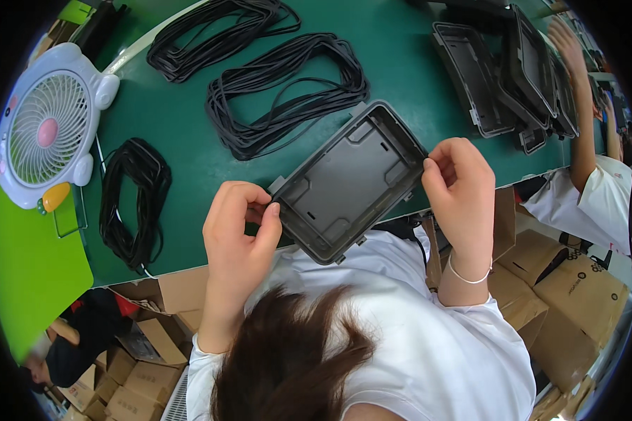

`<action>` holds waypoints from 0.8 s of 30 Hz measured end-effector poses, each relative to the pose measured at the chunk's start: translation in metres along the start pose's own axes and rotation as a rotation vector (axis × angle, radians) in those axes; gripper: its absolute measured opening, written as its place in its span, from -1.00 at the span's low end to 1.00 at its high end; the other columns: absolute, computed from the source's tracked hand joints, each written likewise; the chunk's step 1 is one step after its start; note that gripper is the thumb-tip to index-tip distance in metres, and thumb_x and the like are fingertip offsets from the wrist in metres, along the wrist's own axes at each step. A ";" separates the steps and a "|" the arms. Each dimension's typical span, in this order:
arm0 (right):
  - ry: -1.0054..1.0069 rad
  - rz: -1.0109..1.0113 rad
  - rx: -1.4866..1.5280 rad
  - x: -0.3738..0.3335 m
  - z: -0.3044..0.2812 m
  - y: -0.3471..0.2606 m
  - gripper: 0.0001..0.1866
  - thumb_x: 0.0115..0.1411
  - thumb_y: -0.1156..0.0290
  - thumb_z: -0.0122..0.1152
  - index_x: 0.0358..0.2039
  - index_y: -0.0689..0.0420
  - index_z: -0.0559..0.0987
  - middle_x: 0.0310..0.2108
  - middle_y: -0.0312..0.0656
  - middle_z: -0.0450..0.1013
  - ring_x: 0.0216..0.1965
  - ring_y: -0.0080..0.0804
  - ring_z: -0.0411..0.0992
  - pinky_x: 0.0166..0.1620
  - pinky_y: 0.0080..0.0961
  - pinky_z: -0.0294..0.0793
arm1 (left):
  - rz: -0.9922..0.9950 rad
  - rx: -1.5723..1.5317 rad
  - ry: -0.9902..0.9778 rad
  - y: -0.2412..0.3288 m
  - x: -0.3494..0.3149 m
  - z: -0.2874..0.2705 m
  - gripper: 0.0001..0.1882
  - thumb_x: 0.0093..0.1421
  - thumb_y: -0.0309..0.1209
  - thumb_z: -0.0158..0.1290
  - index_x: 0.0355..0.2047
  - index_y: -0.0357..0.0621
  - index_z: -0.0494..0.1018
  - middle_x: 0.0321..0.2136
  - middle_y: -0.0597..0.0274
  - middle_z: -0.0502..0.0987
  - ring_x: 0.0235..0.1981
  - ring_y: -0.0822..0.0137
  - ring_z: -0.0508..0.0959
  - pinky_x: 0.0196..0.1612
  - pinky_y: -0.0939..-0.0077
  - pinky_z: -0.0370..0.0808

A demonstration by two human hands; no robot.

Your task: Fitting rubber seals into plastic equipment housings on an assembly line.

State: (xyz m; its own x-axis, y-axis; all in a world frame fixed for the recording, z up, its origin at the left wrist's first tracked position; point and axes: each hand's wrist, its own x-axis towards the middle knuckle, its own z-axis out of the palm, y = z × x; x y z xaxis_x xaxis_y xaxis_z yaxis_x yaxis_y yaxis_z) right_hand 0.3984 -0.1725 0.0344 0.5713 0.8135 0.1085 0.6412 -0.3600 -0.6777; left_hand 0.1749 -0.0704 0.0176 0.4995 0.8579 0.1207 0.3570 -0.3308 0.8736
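A dark grey plastic case half [351,186], rectangular with rounded corners and small clips along its rim, is held tilted over the front edge of the green table. Its hollow inside faces up, with two small slots in the floor. My left hand [239,238] pinches its left rim between thumb and finger. At the upper right corner, my right hand [463,186] grips the rim the same way. Beyond the case lies a coil of black cable [288,91] on the table. A second, smaller black cable bundle [135,200] rests left of my left hand.
Another cable coil [218,35] lies at the far edge. At left stands a white and pink fan [49,130] on a bright green surface [35,266]. Several similar case parts [474,81] are piled at far right, beside another person's arm [583,147]. Cardboard boxes [576,295] stand below the table.
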 end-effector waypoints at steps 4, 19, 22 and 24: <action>-0.031 -0.044 -0.093 0.006 -0.001 0.004 -0.93 -0.02 0.65 0.06 -0.56 0.28 0.36 -0.61 -0.28 0.28 -0.64 -0.63 0.21 -0.54 -0.67 0.24 | 0.024 0.099 -0.064 0.005 0.004 -0.002 -0.90 -0.02 -0.68 0.01 -0.49 -0.30 0.32 -0.53 0.22 0.35 -0.54 0.47 0.40 -0.49 0.65 0.39; -0.355 0.351 0.689 0.018 0.003 0.029 -0.93 0.09 0.57 -0.07 -0.40 0.17 0.39 -0.55 -0.42 0.29 -0.67 -0.78 0.22 -0.62 -0.82 0.20 | -0.372 -0.234 -0.310 -0.018 0.003 -0.011 -0.70 0.17 -0.49 -0.09 -0.68 -0.22 0.12 -0.80 0.38 0.15 -0.72 0.57 0.11 -0.67 0.61 0.08; -0.415 0.389 0.797 0.022 0.003 0.039 -0.92 0.07 0.58 -0.09 -0.41 0.15 0.39 -0.55 -0.43 0.29 -0.67 -0.79 0.21 -0.60 -0.85 0.19 | -0.497 -0.315 -0.325 -0.014 0.003 -0.013 -0.73 0.18 -0.46 -0.09 -0.65 -0.20 0.20 -0.76 0.42 0.23 -0.72 0.62 0.18 -0.66 0.68 0.13; -0.465 0.362 0.867 0.026 0.002 0.044 -0.91 0.05 0.58 -0.08 -0.42 0.15 0.38 -0.55 -0.44 0.29 -0.66 -0.80 0.19 -0.59 -0.86 0.19 | -0.540 -0.502 -0.360 -0.018 0.003 -0.014 -0.78 0.19 -0.45 -0.09 -0.60 -0.19 0.26 -0.72 0.42 0.29 -0.69 0.64 0.25 -0.64 0.73 0.18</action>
State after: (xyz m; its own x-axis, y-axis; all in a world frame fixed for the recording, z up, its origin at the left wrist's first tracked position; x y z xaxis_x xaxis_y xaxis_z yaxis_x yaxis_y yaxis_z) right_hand 0.4406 -0.1662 0.0062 0.2846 0.8840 -0.3708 -0.2203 -0.3161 -0.9228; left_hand 0.1588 -0.0557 0.0089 0.6136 0.6413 -0.4607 0.2675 0.3800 0.8854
